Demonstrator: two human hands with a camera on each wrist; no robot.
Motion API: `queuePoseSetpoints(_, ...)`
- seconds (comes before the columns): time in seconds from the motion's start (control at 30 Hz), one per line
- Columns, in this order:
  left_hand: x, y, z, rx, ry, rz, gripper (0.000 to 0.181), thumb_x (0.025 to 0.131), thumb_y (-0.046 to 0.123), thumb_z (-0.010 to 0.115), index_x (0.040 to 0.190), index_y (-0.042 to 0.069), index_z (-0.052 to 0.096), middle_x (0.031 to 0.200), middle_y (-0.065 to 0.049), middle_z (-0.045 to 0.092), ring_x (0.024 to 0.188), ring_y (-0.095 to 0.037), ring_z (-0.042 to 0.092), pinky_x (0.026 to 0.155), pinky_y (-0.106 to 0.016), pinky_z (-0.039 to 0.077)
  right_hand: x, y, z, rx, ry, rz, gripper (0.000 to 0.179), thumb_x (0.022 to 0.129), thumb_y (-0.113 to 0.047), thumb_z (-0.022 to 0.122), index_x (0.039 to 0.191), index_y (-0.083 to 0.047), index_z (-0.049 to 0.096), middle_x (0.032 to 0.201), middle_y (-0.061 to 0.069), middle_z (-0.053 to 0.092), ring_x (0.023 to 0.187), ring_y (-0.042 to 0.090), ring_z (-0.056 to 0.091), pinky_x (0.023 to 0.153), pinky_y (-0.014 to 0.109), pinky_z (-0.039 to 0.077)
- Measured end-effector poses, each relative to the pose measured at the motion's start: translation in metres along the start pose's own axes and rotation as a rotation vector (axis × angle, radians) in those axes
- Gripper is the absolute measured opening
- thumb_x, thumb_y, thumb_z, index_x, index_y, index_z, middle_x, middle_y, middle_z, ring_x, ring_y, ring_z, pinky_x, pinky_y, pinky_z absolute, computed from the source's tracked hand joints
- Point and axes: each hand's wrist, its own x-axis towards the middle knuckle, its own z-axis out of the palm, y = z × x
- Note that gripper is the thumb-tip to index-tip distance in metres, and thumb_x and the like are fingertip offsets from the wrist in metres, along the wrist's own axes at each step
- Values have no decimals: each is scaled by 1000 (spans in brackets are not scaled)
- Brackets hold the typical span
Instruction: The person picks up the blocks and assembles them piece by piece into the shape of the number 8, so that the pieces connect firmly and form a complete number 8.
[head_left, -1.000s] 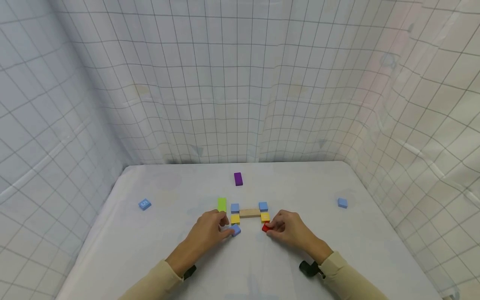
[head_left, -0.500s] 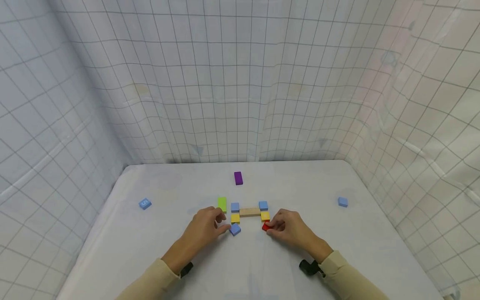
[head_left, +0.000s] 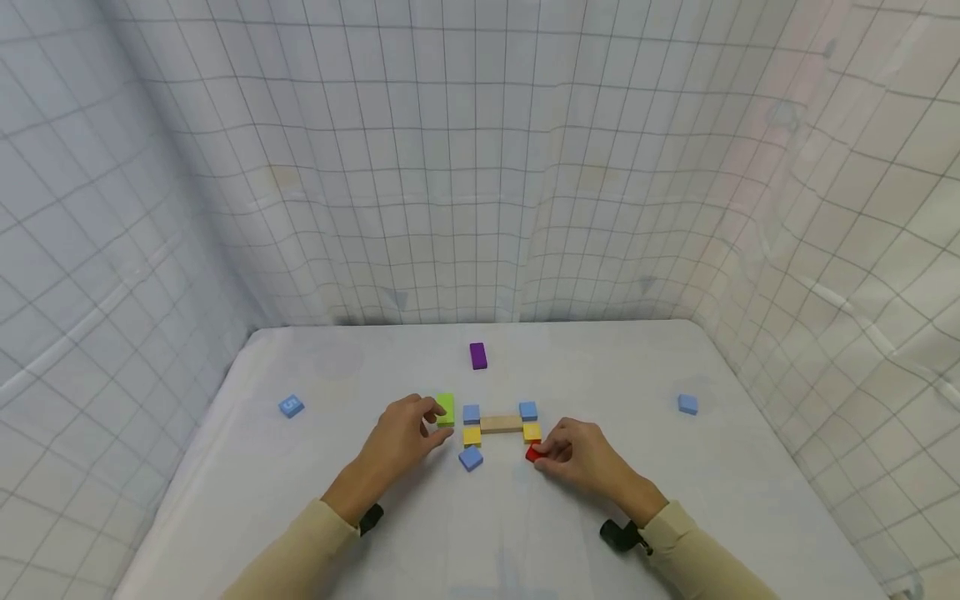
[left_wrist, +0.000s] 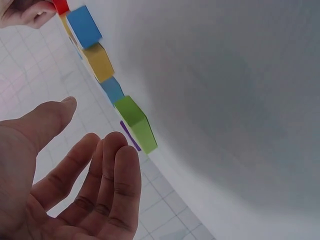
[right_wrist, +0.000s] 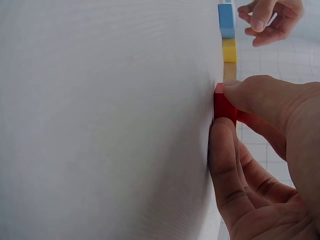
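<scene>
Small red rectangular block [head_left: 533, 452], pinched in the right hand [head_left: 576, 455], sits just beside a square yellow block [head_left: 532, 432], roughly midway between the side edges of the white-covered table [head_left: 600, 358]. Left hand [head_left: 397, 437], fingers parted, holds nothing — placing seems in hand, calling for squaring-up.

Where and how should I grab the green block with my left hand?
I'd probably pinch the green block across its two long sides, near the middle, bringing your left hand in from above: its length runs away from you, and a narrow gap separates it from the blue block on its right.
</scene>
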Motion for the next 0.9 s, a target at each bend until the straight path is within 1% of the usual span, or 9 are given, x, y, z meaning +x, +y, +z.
queuePoseSetpoints(0.17,14,-9,-1,18,1,-2,33,97,21,98,123,6,85,109,-9,77,88,-17,70,81,-35,64,0,0,0,6,4,-3,14,98,-10,95,110,-11,90,109,2,79,89,-3,73,80,19,65)
queuePoseSetpoints(0.4,28,-17,1,10,-85,-8,45,97,25,99,136,9,83,128,-10,75,104,-22,74,97,-44,69,0,1,0,12,-4,5,15,98,-9,95,112,-10,90,110,3,80,89,-3,72,81,19,66)
queuePoseSetpoints(0.57,37,-18,1,23,-144,6,48,97,26,98,139,9,82,139,-10,78,110,-23,76,103,-47,68,0,0,0,17,8,-1,14,98,-8,95,111,-10,90,110,3,79,88,-2,73,80,19,66)
queuePoseSetpoints(0.7,40,-20,2,32,-179,-1,47,97,24,98,139,8,83,140,-10,81,111,-23,77,105,-47,68,-1,0,0,15,-1,0,14,98,-9,95,111,-10,91,110,4,79,89,-2,73,80,19,66)
queuePoseSetpoints(0.83,41,-24,4,31,-181,3,46,96,22,99,137,7,84,138,-10,83,111,-23,78,104,-47,68,-1,1,1,5,-11,12,14,98,-10,95,112,-11,91,110,3,79,89,-3,71,81,19,65)
queuePoseSetpoints(0.9,42,-25,5,30,-171,8,45,96,22,99,136,7,84,138,-10,83,111,-24,77,104,-47,68,-1,1,0,4,-7,12,14,98,-10,96,111,-11,91,110,3,79,89,-2,71,80,19,65)
